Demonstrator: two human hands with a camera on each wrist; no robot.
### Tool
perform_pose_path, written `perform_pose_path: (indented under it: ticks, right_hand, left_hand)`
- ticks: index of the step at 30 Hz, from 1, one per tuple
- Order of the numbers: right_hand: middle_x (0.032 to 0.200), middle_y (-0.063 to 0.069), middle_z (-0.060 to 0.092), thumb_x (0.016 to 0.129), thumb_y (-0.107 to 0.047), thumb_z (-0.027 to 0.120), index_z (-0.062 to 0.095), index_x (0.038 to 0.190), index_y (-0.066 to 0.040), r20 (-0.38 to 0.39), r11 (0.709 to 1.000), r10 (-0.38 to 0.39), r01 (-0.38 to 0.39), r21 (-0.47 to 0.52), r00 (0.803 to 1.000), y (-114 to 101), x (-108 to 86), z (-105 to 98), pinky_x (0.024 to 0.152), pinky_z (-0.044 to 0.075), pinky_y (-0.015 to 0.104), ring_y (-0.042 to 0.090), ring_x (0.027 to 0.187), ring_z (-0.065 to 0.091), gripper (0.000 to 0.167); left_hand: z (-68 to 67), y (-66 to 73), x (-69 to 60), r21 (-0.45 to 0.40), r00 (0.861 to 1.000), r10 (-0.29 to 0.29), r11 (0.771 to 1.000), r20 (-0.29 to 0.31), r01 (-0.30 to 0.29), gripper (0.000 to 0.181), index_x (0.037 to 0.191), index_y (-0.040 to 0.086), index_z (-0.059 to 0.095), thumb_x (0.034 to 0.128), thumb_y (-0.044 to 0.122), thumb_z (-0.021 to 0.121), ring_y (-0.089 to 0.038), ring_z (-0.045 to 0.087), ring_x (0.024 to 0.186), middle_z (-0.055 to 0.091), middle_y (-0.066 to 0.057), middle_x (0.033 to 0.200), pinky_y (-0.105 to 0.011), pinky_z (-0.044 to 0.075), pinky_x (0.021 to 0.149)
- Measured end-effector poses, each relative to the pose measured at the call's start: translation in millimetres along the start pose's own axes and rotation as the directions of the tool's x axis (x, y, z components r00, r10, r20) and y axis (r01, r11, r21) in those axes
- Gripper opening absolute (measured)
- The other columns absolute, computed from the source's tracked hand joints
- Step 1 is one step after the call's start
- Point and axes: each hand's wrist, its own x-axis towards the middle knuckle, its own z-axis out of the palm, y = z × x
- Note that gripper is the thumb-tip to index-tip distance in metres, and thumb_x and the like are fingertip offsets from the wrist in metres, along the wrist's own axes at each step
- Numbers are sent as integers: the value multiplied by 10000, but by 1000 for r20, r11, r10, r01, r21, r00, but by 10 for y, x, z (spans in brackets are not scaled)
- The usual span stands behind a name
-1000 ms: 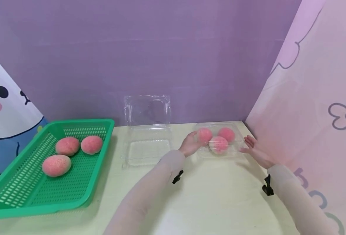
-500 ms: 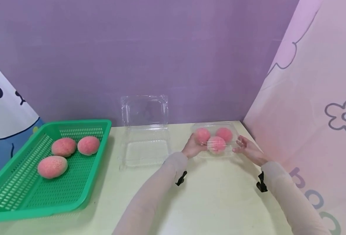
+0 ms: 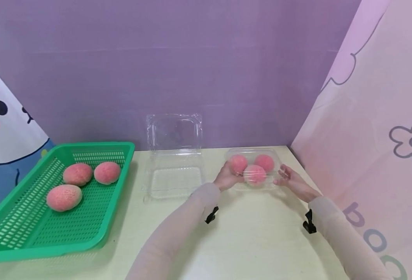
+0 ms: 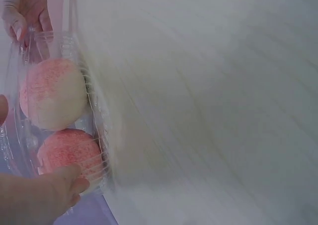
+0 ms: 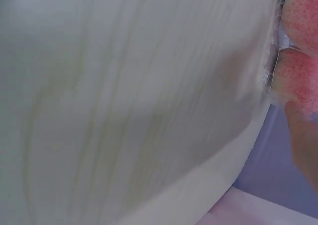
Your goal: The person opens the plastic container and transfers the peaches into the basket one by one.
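Note:
A clear plastic clamshell box [image 3: 251, 182] with three pink peaches [image 3: 255, 174] in it is near the back right of the table, its lid down over them. My left hand [image 3: 228, 177] holds its left side, the fingers curled around the end. At the right end, my right hand [image 3: 293, 182] grips the box's edge between thumb and fingers. Close up in the left wrist view, two peaches [image 4: 54, 93] show through the plastic, with the left hand [image 4: 42, 195] below and the right hand [image 4: 30, 11] above. The right wrist view catches only one finger of the right hand [image 5: 303, 140] beside a peach [image 5: 298, 81].
An open, empty clamshell box [image 3: 174, 181] stands left of the held one, lid upright against the purple backdrop [image 3: 206, 77]. Further left, a green basket [image 3: 108, 217] contains three more peaches [image 3: 64, 197]. A pink printed side wall [image 3: 367, 136] rises close to the right arm.
Both hands have closed in on the filled box's ends. The box has shifted slightly left and toward me between them. The basket and the open box stay where they were.

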Motion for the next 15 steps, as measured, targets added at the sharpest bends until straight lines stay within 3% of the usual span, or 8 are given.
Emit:
perform_pose_path:
  ticks: [4,8,11,15]
  right_hand:
    - [1516,219,-39,880,-148,584,-105,1442,-3,3,1000,3,-3,18,1000,-38,32,79,1107,67,563,392,1387,18,901]
    - [1517,216,-30,879,-138,585,-93,1444,0,4,1000,5,-5,30,1000,-76,52,165,1114,72,547,378,1390,20,893]
    - [1519,212,-32,888,-141,575,-96,1444,1,14,1000,12,-12,24,1000,-98,42,220,1113,78,549,374,1392,19,883]
    - [1522,201,-42,891,-156,573,-106,1444,-8,14,1000,22,-22,10,1000,-124,-2,271,1109,81,559,376,1393,18,888]
  left_hand:
    - [-88,128,-124,-14,1000,0,1000,-10,-1,683,1314,-22,368,698,-94,654,-354,499,1129,489,-231,1250,-398,475,910]
    - [-169,302,-277,-21,997,-78,997,-19,77,730,1342,-46,313,701,-88,661,-389,452,1181,430,-260,1304,-441,422,978]
    - [-208,290,-317,-9,992,-125,992,-26,125,775,1374,-37,263,716,-63,673,-382,438,1198,399,-246,1336,-470,395,999]
    - [-226,161,-305,17,990,-141,990,-19,142,806,1399,3,233,734,-12,687,-353,443,1208,395,-210,1356,-468,395,1002]
